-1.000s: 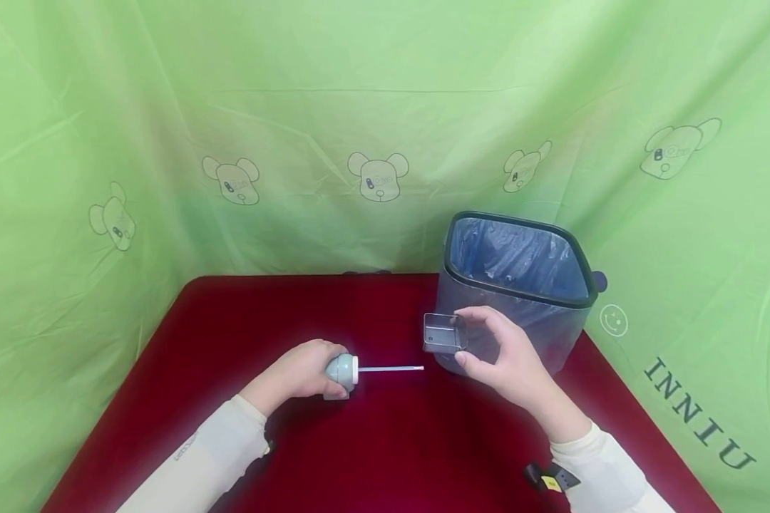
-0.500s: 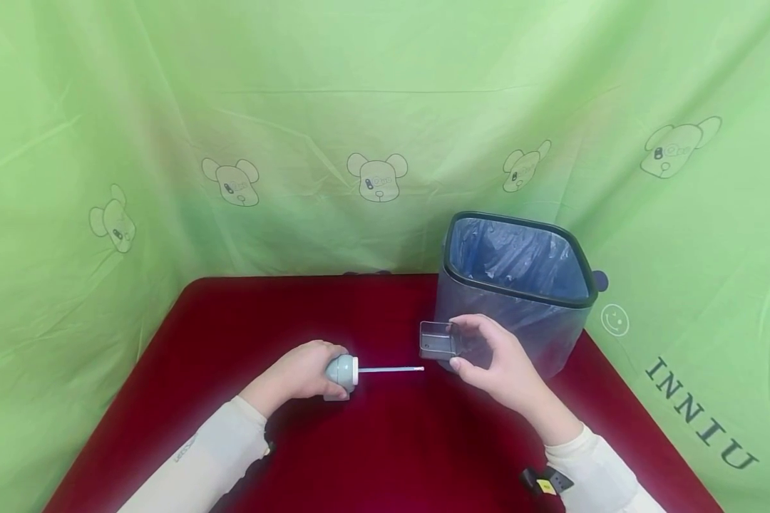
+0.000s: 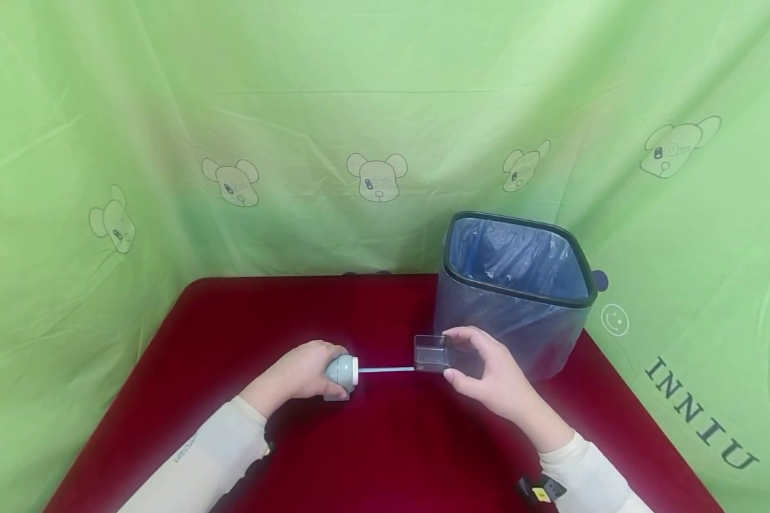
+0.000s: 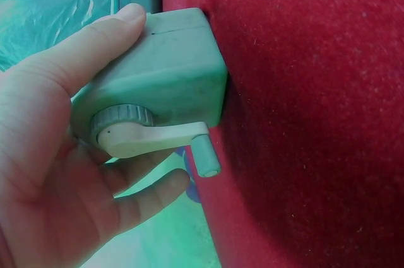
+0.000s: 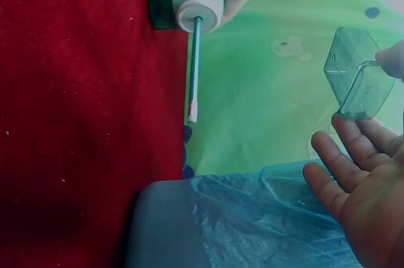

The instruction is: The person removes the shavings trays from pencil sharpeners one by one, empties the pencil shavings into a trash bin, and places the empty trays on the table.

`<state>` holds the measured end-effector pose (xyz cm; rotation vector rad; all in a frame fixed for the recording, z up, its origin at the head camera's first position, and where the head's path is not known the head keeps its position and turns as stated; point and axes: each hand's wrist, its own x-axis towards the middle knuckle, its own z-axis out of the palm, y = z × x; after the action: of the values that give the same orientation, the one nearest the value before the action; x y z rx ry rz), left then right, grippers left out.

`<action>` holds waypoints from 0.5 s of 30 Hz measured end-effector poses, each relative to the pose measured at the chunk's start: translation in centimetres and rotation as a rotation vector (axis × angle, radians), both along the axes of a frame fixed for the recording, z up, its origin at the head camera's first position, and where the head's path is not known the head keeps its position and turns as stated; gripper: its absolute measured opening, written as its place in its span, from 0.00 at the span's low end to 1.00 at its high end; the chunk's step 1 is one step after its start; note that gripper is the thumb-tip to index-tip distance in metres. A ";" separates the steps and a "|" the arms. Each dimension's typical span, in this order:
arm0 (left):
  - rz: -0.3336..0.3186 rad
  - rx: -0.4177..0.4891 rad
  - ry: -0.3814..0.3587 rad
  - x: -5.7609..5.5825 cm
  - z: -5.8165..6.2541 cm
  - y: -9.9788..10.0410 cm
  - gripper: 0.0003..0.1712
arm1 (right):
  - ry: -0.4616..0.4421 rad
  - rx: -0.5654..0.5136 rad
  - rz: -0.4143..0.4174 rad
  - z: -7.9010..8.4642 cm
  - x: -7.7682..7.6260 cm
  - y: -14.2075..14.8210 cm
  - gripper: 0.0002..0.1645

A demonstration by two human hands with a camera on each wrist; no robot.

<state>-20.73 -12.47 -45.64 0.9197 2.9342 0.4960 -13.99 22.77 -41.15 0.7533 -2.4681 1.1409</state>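
My left hand (image 3: 303, 370) grips a grey-green crank pencil sharpener (image 3: 341, 372) low over the table, thumb along its body. Its pale crank arm with a green knob (image 4: 205, 156) shows in the left wrist view. Out of the sharpener's white front ring a pencil (image 3: 385, 369) points right, its pinkish end visible in the right wrist view. Thumb and fingers of my right hand (image 3: 495, 381) pinch a small clear plastic shavings drawer (image 5: 353, 69) by opposite edges. In the head view that drawer overlaps the pencil's far end; in the right wrist view they are apart.
Behind my right hand stands a grey trash bin (image 3: 520, 292) with a dark rim and a bluish plastic liner (image 3: 520, 249). A red cloth covers the table (image 3: 282, 306). Green curtains (image 3: 295, 107) with bear prints hang close behind and at both sides.
My right hand has moved the clear drawer left and down, from in front of the bin toward the pencil's end. The left hand and sharpener have stayed put.
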 end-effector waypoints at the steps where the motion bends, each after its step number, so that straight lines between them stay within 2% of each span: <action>1: -0.001 0.001 0.000 0.0 0.0 0.0 0.34 | -0.004 -0.007 0.006 -0.1 0.0 -0.1 0.34; 15: 0.007 -0.003 0.007 0.0 -0.2 -0.1 0.36 | -0.037 -0.003 0.004 -1.2 0.0 -0.4 0.33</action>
<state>-20.71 -12.54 -45.84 0.9139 2.9448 0.4902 -13.99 22.34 -42.35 0.7426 -2.4955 1.1700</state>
